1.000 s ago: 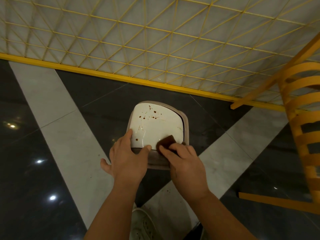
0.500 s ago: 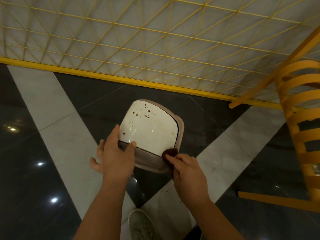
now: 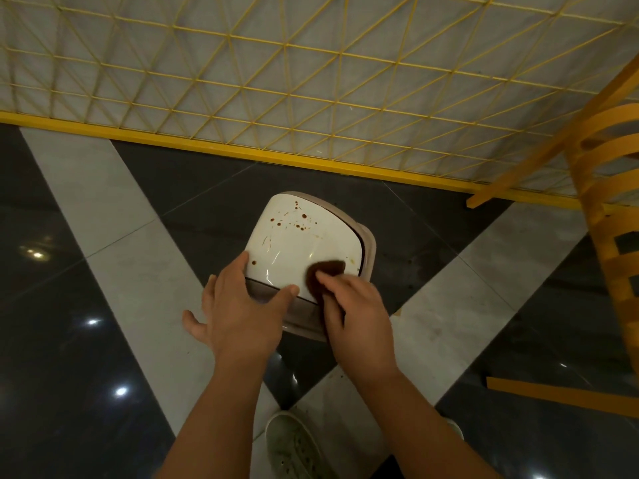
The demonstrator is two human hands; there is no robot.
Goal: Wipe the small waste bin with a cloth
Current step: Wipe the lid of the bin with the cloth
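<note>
- Since half a second ago my right hand [image 3: 356, 312] has slid the brown cloth [image 3: 326, 271] up from the bin's [image 3: 304, 243] grey rim onto its white side, near the right edge
- My left hand [image 3: 242, 312] has stayed on the bin's near left corner, fingers and thumb curled over the rim, gripping it
- My right fingers pinch the cloth and press it flat against the bin
- The bin rests on the dark floor [image 3: 86, 375], tipped so its white side faces me; brown spots [image 3: 294, 217] dot the upper part; its inside is hidden
- A yellow mesh fence [image 3: 311, 81] runs just behind the bin, apart from it
- An orange slatted chair [image 3: 612, 202] stands well to the right
- Open floor lies left of the bin; my white shoe [image 3: 294, 444] is below my arms
</note>
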